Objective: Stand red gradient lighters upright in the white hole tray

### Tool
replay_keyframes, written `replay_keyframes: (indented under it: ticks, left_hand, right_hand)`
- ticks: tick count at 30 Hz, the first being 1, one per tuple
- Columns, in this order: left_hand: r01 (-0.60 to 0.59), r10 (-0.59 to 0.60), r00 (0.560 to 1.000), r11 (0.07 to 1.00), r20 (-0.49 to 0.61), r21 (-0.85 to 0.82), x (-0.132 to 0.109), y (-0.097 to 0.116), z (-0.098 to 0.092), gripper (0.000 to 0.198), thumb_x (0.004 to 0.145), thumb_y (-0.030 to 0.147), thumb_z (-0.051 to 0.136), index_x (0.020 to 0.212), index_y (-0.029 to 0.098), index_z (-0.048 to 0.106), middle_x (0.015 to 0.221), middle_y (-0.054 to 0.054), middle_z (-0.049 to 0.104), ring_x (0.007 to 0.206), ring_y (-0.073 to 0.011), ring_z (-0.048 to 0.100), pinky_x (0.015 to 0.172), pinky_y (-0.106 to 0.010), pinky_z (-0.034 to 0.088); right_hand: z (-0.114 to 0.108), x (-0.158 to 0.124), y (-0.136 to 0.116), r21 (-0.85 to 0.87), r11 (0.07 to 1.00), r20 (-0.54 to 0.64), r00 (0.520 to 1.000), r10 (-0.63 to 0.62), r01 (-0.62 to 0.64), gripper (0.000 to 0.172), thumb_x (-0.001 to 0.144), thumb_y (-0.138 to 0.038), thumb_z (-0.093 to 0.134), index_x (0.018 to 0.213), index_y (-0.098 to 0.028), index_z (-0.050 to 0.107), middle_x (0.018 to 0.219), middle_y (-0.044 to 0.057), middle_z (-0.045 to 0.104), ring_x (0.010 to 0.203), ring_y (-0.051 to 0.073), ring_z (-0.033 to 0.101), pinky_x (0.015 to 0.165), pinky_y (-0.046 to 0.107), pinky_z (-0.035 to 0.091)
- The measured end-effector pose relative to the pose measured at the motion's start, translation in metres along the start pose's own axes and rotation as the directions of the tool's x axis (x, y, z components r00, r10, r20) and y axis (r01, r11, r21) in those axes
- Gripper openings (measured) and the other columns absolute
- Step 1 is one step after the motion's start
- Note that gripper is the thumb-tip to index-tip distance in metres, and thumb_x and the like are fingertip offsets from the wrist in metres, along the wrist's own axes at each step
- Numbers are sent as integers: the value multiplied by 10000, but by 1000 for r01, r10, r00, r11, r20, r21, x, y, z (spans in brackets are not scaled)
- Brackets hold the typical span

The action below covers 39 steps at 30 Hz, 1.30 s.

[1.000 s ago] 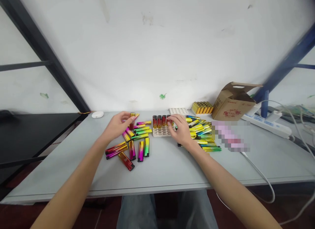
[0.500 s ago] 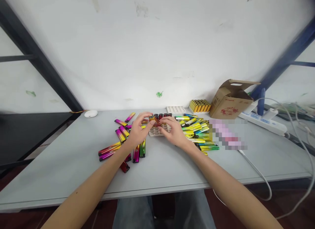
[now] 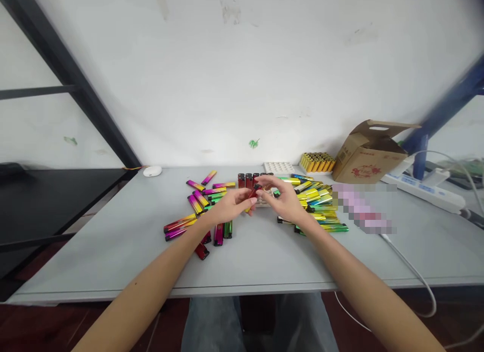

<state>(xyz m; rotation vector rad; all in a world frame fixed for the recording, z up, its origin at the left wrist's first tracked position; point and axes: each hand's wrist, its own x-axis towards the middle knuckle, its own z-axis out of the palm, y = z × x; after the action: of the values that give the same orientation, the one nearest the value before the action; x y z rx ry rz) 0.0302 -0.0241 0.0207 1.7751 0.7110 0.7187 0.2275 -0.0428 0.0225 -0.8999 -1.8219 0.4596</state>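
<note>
So the left hand has its fingers closed around a red lighter, tilted, black top up, yellow end poking out below. The right hand is right there too, thumb and fingertips up at the lighter's top, but from where I'm standing I can't tell if they're gripping it or just touching.

All this is just in front of a white tray, partly hidden by the hands, with a row of red lighters standing upright along its back, tops up.

Left of the hands there's a loose scatter of pink, green and red lighters lying flat on the grey table. Right side is a messier heap, mostly yellow and green.

Near the wall: a second white tray, then a packed block of yellow lighters, then an open cardboard box leaning next to a power strip. Small white case sits over at the far left.
</note>
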Motion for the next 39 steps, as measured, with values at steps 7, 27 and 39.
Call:
replay_keyframes:
  ticks: [7,27,39]
  left_hand:
    - [132,-119,990,970,74,-206,1,-1,7,338,856,480,602,803,147,617,796,-83,698,807,-201,666,805,-370,518]
    - [138,-166,986,704,27,-696,5,-1,6,379,937,460,356,704,177,456,640,18,339,562,-121,401,551,-223,383]
    - [114,-199,978,761,-62,-639,7,-3,10,293,927,328,307,702,184,428,632,21,324,531,-119,360,524,-212,359]
  right_hand:
    - [-8,1,-1,98,991,-67,993,96,-89,371,960,-443,450,1204,-219,616,966,52,751,956,205,682,923,393,506]
    - [-1,-2,22,6,991,-93,987,131,-131,474,987,-515,320,1050,-205,673,896,53,722,877,197,668,805,337,501]
    - [3,-4,19,-38,993,-92,990,109,-113,475,993,-506,302,1069,-212,667,923,60,724,902,209,667,817,353,501]
